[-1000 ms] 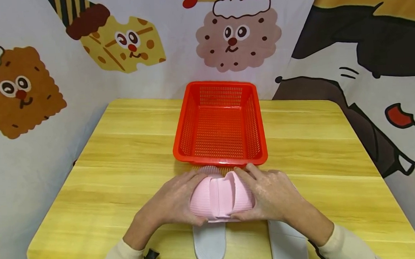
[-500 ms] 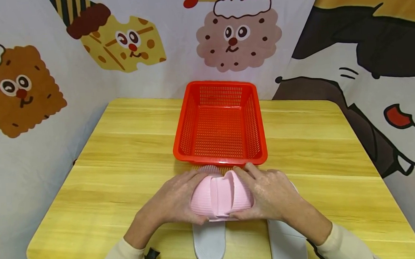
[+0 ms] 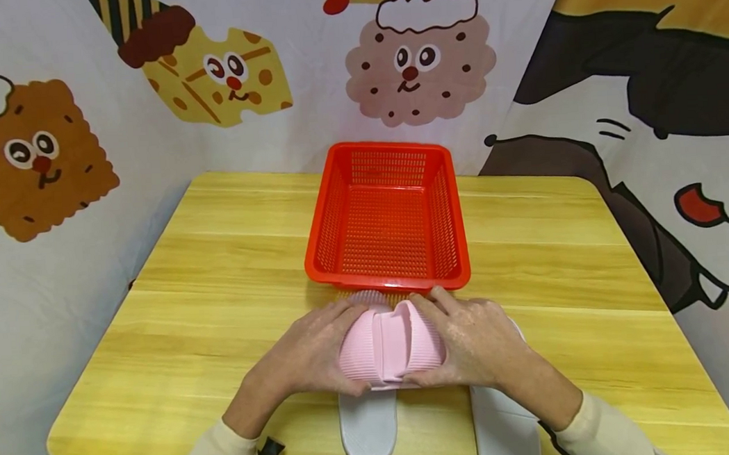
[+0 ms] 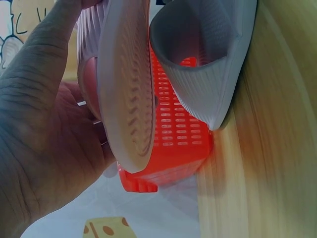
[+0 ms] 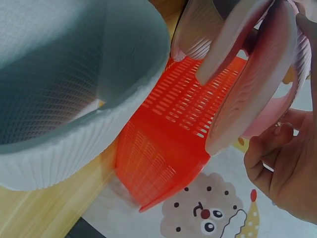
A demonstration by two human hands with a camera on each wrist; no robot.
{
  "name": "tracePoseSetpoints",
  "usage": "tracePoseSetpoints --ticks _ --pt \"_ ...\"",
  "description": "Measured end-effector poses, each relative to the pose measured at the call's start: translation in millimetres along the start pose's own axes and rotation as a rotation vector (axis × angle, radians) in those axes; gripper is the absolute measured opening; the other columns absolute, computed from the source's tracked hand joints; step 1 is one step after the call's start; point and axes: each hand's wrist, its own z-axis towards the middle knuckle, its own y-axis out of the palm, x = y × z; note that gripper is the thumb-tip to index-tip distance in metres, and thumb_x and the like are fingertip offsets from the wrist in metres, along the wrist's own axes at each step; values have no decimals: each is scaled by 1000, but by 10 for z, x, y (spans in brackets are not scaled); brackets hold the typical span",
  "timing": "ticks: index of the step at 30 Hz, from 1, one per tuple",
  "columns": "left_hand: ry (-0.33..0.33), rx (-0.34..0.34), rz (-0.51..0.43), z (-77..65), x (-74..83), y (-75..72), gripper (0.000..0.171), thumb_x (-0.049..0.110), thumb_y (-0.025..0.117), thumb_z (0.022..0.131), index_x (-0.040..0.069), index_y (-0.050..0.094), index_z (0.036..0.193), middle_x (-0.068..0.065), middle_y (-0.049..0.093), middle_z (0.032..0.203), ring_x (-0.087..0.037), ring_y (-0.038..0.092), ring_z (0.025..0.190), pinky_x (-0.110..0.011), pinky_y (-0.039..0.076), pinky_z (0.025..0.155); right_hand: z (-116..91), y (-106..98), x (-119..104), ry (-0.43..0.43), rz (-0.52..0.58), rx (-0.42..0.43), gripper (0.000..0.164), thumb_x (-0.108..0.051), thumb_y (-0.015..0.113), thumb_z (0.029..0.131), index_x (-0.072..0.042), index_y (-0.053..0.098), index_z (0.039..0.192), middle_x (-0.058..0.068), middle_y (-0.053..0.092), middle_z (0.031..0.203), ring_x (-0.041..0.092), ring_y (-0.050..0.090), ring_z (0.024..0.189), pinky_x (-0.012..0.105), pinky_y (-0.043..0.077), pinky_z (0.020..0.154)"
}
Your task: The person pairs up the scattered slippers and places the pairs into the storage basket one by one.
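A pair of pink slippers (image 3: 397, 344) is held up between both hands above the table's front half. My left hand (image 3: 315, 349) grips them from the left, thumb low at the near end and fingers over the far side. From the other side my right hand (image 3: 474, 339) holds them the same way. Ribbed uppers face outward, and a pale patterned sole (image 4: 131, 89) shows in the left wrist view. Underneath lies a grey slipper (image 3: 369, 429), partly covered by the pink pair. Another grey slipper (image 3: 507, 427) lies under my right forearm, its upper mostly hidden there.
A red plastic basket (image 3: 384, 233) with perforated walls and nothing inside stands just beyond the hands. The wooden table (image 3: 216, 264) has its far edge close to a white cloth backdrop (image 3: 310, 50) with cartoon prints.
My left hand and the left side of the pink slippers have shifted very slightly right. My right hand keeps its place, and the basket and grey slippers stay put.
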Motion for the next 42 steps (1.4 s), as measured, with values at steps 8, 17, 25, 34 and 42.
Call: tracePoseSetpoints --ticks 8,17,25,34,42 --pt "19 14 -20 66 32 14 105 59 86 55 21 50 146 2 51 141 -15 55 117 -38 51 91 7 12 0 -7 8 16 101 -90 62 64 -16 61 133 5 61 116 17 57 55 31 46 47" --pt "11 2 -6 88 42 9 106 61 87 55 19 51 146 0 52 140 -17 55 118 -39 51 92 -4 16 9 -3 8 25 102 -90 63 64 -16 60 133 5 61 116 18 58 55 31 47 47" --pt "43 17 29 117 51 34 109 62 87 52 16 52 144 0 52 139 -15 56 113 -38 51 91 4 55 -18 1 11 29 106 -92 61 63 -14 61 135 5 60 114 18 60 59 33 47 47" --pt "51 35 43 143 53 59 109 62 87 52 15 52 143 -1 54 139 -16 55 119 -37 50 94 3 88 -18 4 25 60 105 -90 63 63 -12 62 133 6 60 114 20 61 60 34 49 47" --pt "55 44 47 150 49 64 110 61 88 51 14 52 144 0 54 139 -17 54 122 -37 49 97 5 93 -16 -6 24 72 104 -90 65 62 -14 60 133 7 60 114 21 62 60 36 49 48"
